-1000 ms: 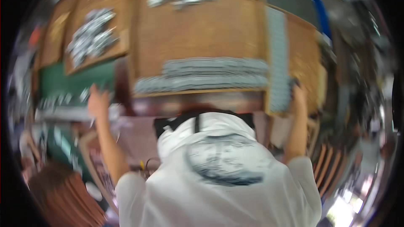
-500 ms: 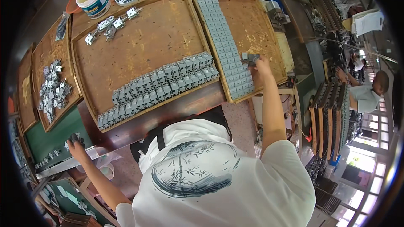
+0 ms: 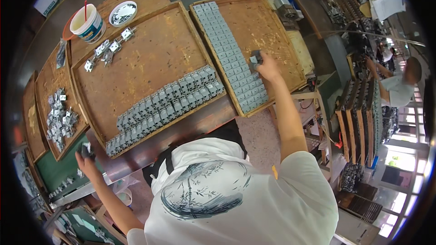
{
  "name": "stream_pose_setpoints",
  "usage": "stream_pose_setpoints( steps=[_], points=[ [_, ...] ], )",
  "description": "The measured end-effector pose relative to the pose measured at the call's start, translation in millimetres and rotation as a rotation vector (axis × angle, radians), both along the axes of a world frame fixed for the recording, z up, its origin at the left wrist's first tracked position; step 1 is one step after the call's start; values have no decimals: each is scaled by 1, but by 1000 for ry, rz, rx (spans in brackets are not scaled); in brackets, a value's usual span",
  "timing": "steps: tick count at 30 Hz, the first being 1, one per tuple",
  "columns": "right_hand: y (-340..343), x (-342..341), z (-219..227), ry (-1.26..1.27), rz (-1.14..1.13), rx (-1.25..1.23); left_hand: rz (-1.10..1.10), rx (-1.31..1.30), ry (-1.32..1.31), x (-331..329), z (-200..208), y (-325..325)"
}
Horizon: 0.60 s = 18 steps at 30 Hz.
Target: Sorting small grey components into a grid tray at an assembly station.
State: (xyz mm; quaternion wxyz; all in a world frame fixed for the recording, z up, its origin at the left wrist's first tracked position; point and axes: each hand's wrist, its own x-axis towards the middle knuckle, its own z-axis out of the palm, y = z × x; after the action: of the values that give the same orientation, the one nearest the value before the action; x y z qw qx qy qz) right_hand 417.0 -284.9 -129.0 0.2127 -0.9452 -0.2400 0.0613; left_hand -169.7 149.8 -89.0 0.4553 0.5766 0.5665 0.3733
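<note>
Everything I place here goes by the big wooden tray in the middle of my view. Left of it I see a smaller tray with a loose heap of silvery metal parts. Nearer than that smaller tray, off the big tray's lower left corner, the left hand is over a green surface, its fingers closed around a dark grey part; I cannot make out that part's exact shape. A scatter of small metal pieces lies on the green just beside this hand. Beyond the big tray's far left corner I have a white bucket and, to the right of it, a shallow white dish. Inside the big tray, a few metal parts sit near the far left corner, and two rows of grey blocks run along the near edge. Right of the big tray is another tray, its left side covered by closely set grey pieces. At the right edge of those pieces, the right hand grasps a small grey block between thumb and fingers; I cannot tell whether it touches them. Farther right, I see upright stacked trays and a co-worker.
</note>
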Motion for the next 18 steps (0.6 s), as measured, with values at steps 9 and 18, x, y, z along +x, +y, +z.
stream_pose_setpoints(
  steps=[9,18],
  points=[
    [-10,-1,8,216,-129,256,-605,-51,39,168,26,18],
    [-24,-3,-20,449,-220,818,-566,945,1054,260,57,-21]
  ],
)
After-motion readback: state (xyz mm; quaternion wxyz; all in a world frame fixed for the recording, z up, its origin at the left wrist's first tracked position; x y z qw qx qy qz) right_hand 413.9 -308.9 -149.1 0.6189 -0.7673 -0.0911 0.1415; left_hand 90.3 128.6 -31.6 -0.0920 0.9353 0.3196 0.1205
